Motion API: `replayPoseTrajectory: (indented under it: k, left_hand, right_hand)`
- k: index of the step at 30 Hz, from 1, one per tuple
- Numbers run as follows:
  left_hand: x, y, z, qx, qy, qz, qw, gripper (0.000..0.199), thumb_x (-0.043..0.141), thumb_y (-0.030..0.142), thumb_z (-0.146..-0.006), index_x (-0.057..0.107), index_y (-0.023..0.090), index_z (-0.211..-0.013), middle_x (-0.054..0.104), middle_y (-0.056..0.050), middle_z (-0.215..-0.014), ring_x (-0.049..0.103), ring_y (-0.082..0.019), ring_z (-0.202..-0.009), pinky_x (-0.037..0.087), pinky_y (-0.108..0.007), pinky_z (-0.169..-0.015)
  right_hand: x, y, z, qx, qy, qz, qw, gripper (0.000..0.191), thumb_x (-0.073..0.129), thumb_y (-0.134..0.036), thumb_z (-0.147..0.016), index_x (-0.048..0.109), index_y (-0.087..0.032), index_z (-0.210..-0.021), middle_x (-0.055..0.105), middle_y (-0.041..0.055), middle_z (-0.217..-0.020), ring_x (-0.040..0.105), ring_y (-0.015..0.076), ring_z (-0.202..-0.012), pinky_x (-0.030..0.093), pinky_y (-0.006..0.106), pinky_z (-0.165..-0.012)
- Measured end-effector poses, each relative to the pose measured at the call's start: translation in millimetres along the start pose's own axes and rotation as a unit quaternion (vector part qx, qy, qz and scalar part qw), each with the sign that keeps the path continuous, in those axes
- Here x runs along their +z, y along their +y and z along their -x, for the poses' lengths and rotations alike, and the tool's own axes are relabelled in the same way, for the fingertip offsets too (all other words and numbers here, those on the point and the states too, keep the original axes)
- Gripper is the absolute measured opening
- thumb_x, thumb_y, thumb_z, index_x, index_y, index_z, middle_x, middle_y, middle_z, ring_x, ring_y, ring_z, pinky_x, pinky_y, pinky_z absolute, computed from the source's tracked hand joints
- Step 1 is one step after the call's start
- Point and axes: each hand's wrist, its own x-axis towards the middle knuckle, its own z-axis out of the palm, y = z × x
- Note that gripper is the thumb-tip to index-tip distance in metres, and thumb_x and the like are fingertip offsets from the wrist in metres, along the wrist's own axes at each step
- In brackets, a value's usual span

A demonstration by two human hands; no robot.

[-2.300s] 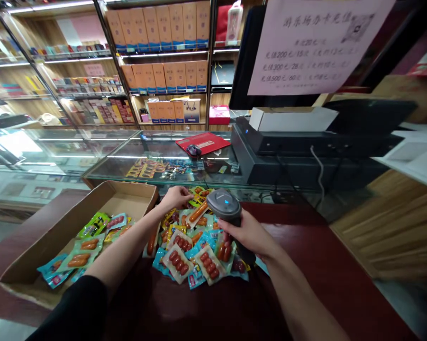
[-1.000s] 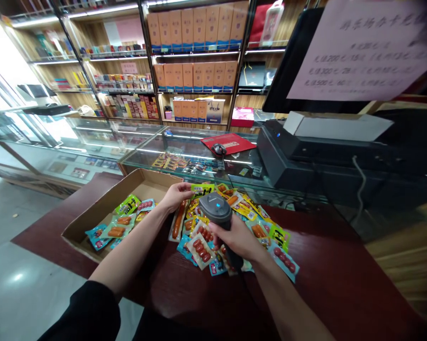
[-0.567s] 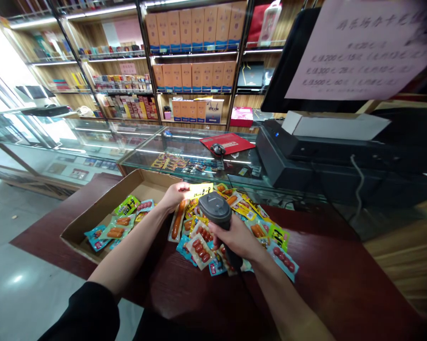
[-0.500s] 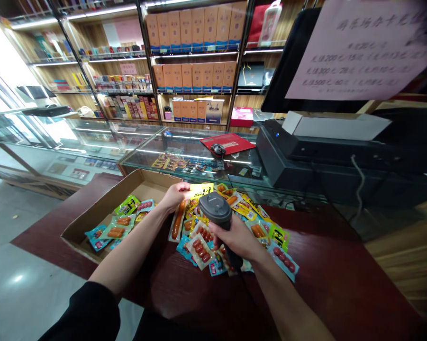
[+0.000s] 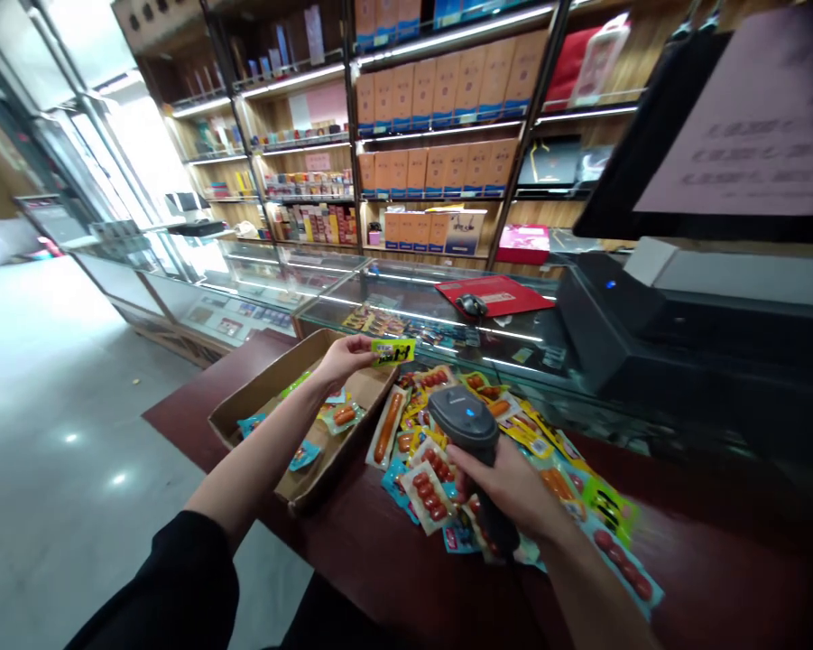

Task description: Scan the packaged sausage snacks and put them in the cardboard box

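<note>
Between the thumb and fingers of my left hand (image 5: 346, 359) is a small yellow-green snack packet (image 5: 393, 351), held up over the far right corner of a cardboard box (image 5: 311, 492). Several snack packets lie inside the box, among them a packet of orange sausages (image 5: 344, 415). My right hand (image 5: 507, 478) is wrapped round the handle of a dark grey barcode scanner (image 5: 464, 417), which has a small blue light on top. Beneath and around the scanner spreads a pile of sausage packets, with a long single sausage packet (image 5: 387, 428) at its left edge and a red sausage packet (image 5: 428, 496) in front.
The pile and box rest on a dark red tabletop (image 5: 352, 551). Behind stands a glass display counter (image 5: 338, 291) bearing a red mat (image 5: 514, 296) and a mouse (image 5: 472, 305). A monitor (image 5: 605, 199) and dark machine (image 5: 623, 334) stand at the right.
The view has swung left, so the scene shifts right. My left hand's packet now shows yellow-green instead of bright yellow. A blue light now shows on the scanner. Both hands keep their hold.
</note>
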Motion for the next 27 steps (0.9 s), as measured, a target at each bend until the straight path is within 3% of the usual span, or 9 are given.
replayPoseTrajectory:
  k: [7,10,13,15,18,23,27]
  left_hand:
    - [-92.5,36.2,49.8,-0.004,0.125,-0.015,0.992,0.042,0.085,0.029,-0.056,0.069,0.012,-0.091,0.072,-0.005,-0.083,0.066,-0.014,-0.07,0.052,-0.026,-0.07]
    - [-113.0,35.8,62.2,-0.017,0.144,-0.009,0.989,0.045,0.084,0.03,-0.059,0.068,0.014,-0.098,0.072,-0.009,-0.095,0.069,-0.017,-0.081,0.054,-0.027,-0.074]
    - [-115.1,26.3,58.2,-0.033,0.132,-0.006,0.991,0.046,0.085,0.029,-0.059,0.068,0.013,-0.098,0.073,-0.011,-0.094,0.07,-0.019,-0.083,0.056,-0.029,-0.076]
    - [-104.9,18.5,49.0,-0.031,0.103,0.007,0.994,0.045,0.086,0.029,-0.059,0.067,0.012,-0.097,0.073,-0.011,-0.091,0.07,-0.02,-0.084,0.056,-0.032,-0.079]
    - [-74.5,8.4,31.9,-0.014,0.043,0.026,0.999,0.043,0.086,0.029,-0.058,0.068,0.01,-0.092,0.072,-0.01,-0.086,0.07,-0.023,-0.088,0.055,-0.038,-0.087]
    - [-0.5,-5.7,6.1,-0.022,-0.053,0.026,0.998,0.043,0.084,0.032,-0.06,0.068,0.01,-0.093,0.073,-0.01,-0.086,0.07,-0.023,-0.089,0.054,-0.042,-0.089]
    - [63.7,-21.2,-10.1,-0.065,-0.129,0.006,0.99,0.042,0.083,0.036,-0.063,0.068,0.011,-0.094,0.073,-0.009,-0.084,0.07,-0.02,-0.083,0.056,-0.037,-0.08]
  right_hand:
    - [8.3,-3.0,-1.5,0.004,-0.008,0.033,0.999,0.034,0.066,-0.052,-0.069,0.054,-0.021,-0.062,0.059,0.0009,-0.048,0.054,0.0149,-0.044,0.047,0.028,-0.045]
    - [4.8,1.1,-5.4,0.005,-0.009,0.038,0.999,0.033,0.067,-0.051,-0.07,0.055,-0.021,-0.061,0.06,0.0019,-0.049,0.056,0.0158,-0.043,0.046,0.028,-0.044]
    - [-2.0,6.4,-8.7,0.004,0.008,0.041,0.999,0.033,0.068,-0.049,-0.071,0.056,-0.021,-0.06,0.061,0.0022,-0.049,0.057,0.0162,-0.043,0.046,0.028,-0.043]
    - [-7.9,9.1,-9.8,0.001,0.023,0.039,0.999,0.031,0.068,-0.048,-0.072,0.057,-0.02,-0.063,0.062,0.0022,-0.051,0.058,0.0167,-0.044,0.047,0.028,-0.044]
    - [-18.6,11.5,-8.8,-0.009,0.045,0.043,0.998,0.031,0.067,-0.048,-0.074,0.058,-0.019,-0.069,0.063,0.0021,-0.053,0.06,0.0167,-0.046,0.048,0.028,-0.047]
    - [-40.3,12.8,-1.1,-0.028,0.065,0.046,0.996,0.031,0.065,-0.047,-0.078,0.058,-0.017,-0.075,0.063,0.0016,-0.054,0.062,0.0163,-0.05,0.049,0.027,-0.05]
    - [-59.0,13.8,6.1,-0.016,0.088,0.039,0.995,0.031,0.067,-0.046,-0.077,0.056,-0.017,-0.072,0.062,0.0009,-0.055,0.061,0.0156,-0.047,0.048,0.026,-0.048]
